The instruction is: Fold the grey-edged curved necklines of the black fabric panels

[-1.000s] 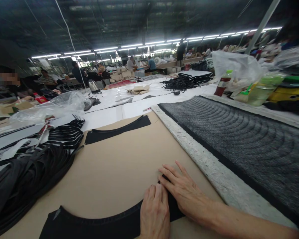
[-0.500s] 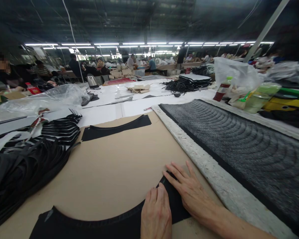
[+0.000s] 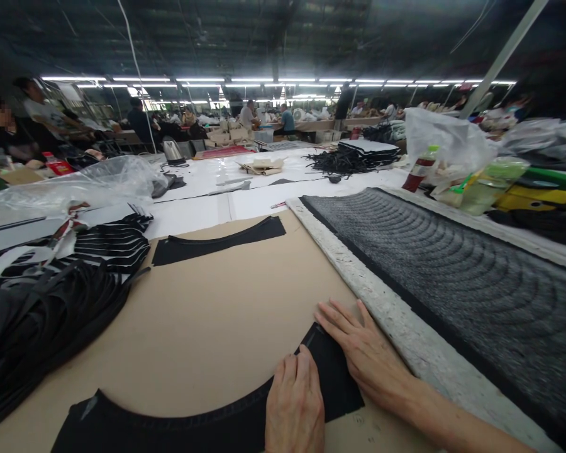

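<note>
A black curved fabric piece point(image 3: 170, 431) lies along the front of the tan board point(image 3: 207, 321). My left hand point(image 3: 295, 399) presses on it right of centre, its fingers bent and pinched together at the curved edge; what lies between the fingertips is hidden. To its right, my right hand point(image 3: 353, 343) rests flat with fingers spread, partly on the board and against the black piece's right end. A smaller black curved piece point(image 3: 221, 242) lies at the board's far edge.
Black strips point(image 3: 42, 321) are heaped at the left, near a clear plastic bag point(image 3: 89, 185). A pale slab point(image 3: 358, 277) bearing dark grey ribbed material point(image 3: 434, 264) borders the right side. Farther back are a red-labelled bottle point(image 3: 421, 168), a kettle point(image 3: 173, 151) and several people.
My right hand has shifted slightly up and right, its fingers moving off the black piece's tip. My left hand has barely moved. Another person now shows at the far left.
</note>
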Available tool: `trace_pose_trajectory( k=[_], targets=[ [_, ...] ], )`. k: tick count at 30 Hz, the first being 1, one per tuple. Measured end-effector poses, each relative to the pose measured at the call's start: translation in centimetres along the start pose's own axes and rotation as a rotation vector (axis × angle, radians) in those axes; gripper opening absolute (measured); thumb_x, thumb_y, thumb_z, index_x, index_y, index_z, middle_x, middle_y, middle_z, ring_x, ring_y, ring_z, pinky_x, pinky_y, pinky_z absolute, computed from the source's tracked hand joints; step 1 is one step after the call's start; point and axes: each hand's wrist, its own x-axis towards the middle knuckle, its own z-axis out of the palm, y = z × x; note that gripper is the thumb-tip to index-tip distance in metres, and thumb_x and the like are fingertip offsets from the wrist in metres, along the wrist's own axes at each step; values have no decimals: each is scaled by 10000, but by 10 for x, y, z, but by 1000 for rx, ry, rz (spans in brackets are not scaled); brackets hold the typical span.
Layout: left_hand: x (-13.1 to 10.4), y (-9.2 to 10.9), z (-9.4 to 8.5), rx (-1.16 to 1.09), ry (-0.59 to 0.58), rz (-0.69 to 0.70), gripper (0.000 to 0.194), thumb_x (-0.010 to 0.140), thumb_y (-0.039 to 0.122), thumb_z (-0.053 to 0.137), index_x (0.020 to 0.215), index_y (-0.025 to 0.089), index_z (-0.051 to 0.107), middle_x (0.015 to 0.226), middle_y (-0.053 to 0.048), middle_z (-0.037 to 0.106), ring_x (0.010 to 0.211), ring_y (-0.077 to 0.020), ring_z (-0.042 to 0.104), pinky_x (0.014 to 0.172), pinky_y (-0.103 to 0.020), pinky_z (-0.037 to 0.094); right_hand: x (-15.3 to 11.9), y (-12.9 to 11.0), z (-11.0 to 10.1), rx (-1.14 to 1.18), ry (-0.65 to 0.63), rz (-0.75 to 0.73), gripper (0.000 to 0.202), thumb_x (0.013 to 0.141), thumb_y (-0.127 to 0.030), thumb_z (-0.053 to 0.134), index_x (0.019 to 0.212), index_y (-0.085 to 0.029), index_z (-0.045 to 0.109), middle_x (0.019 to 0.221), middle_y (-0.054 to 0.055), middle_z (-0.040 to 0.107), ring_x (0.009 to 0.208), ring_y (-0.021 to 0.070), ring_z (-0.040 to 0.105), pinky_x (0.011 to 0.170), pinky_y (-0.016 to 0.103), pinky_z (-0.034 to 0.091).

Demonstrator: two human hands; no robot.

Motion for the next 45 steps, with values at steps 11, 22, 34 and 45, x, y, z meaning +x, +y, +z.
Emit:
trace_pose_trajectory(
  k=[11,22,34,45],
  targets=[
    [5,-5,-17,63,77,89,467,665,41,517,1121,-24,591,1025,-142,524,939,-250,504,799,-326,550,-4,-11,5,36,10,-18,759,754,43,303,1447,-264,350,1502,24,323,1408,206,214,1121,590,157],
    [-3,-2,-17,85,118,81,411,686,80,503,1069,-22,612,1037,-186,551,965,-273,541,794,-340,552,-3,-29,-1,-46,45,-132,716,732,59,339,1361,-248,486,1467,34,386,1389,251,261,1111,622,152],
    [-14,-4,-18,58,172,71,399,733,68,435,1081,-23,607,1104,-226,575,1013,-289,568,826,-334,534,-1,-27,-3,161,16,-18,594,872,-48,321,1400,-294,435,1462,53,390,1379,204,287,1129,564,163],
    [12,-31,-50,-409,-246,-188,391,799,-31,424,1081,179,595,947,-40,573,854,-192,532,804,-312,477,-1,-26,-8,268,-4,30,517,930,-74,263,1357,-258,490,1381,60,487,1329,191,366,1128,551,190]
  ],
)
